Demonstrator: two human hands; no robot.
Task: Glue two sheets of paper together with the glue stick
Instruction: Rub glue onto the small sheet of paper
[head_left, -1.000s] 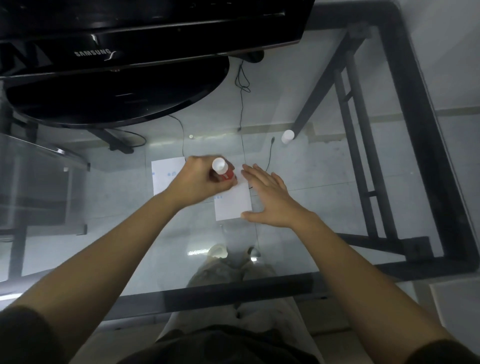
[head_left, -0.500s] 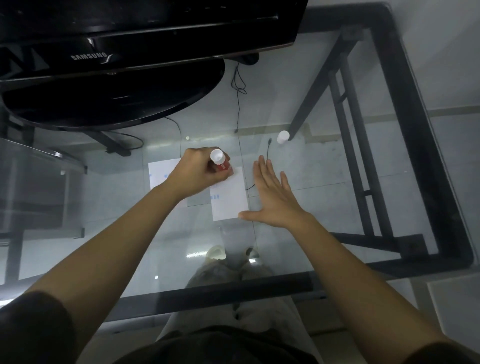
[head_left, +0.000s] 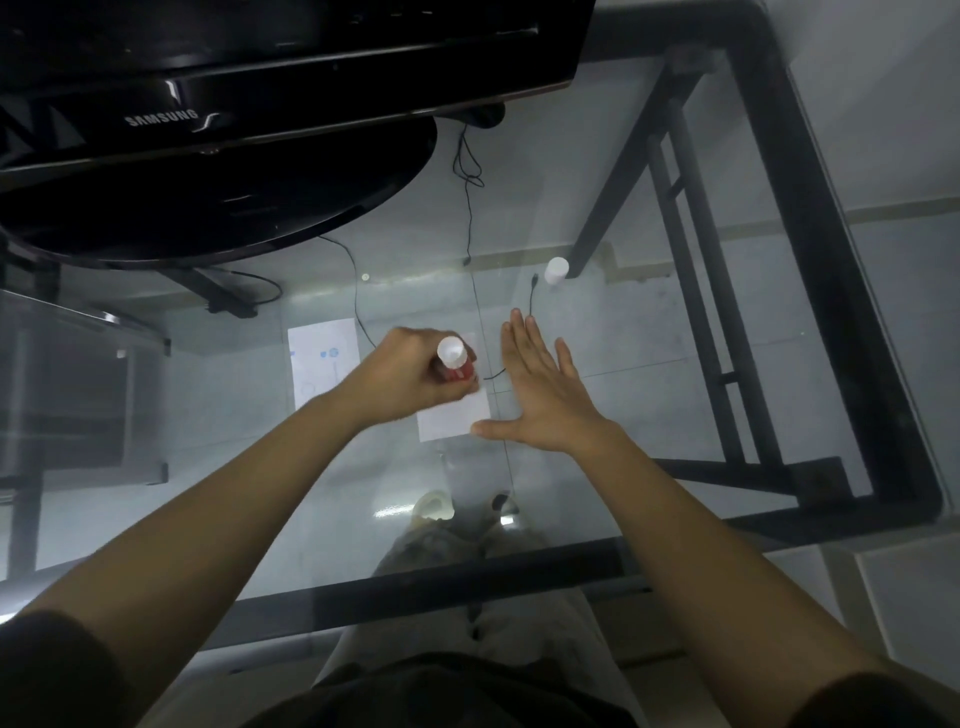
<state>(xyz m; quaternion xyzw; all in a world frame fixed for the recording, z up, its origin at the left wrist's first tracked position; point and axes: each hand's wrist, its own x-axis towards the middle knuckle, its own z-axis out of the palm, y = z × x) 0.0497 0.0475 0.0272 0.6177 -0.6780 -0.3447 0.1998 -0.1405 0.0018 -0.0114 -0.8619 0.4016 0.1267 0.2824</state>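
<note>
My left hand (head_left: 410, 376) is closed around a red glue stick (head_left: 456, 361) with a white end, held tip-down over a white sheet of paper (head_left: 454, 418) on the glass table. Most of that sheet is hidden under the hand. My right hand (head_left: 543, 392) lies flat with fingers spread, just right of the sheet, its thumb touching the sheet's lower right corner. A second white sheet (head_left: 322, 364) with faint blue marks lies to the left. The white glue cap (head_left: 556, 270) stands apart on the glass, farther back on the right.
A black Samsung monitor (head_left: 208, 104) on a wide oval base (head_left: 218, 208) fills the back left. The glass table has a black metal frame (head_left: 831, 260) along its right and near edges. Thin black cables (head_left: 470, 208) are seen through the glass.
My right hand slid off the sheet to the right and now lies beside it. The left hand with the glue stick stayed over the sheet's upper part.
</note>
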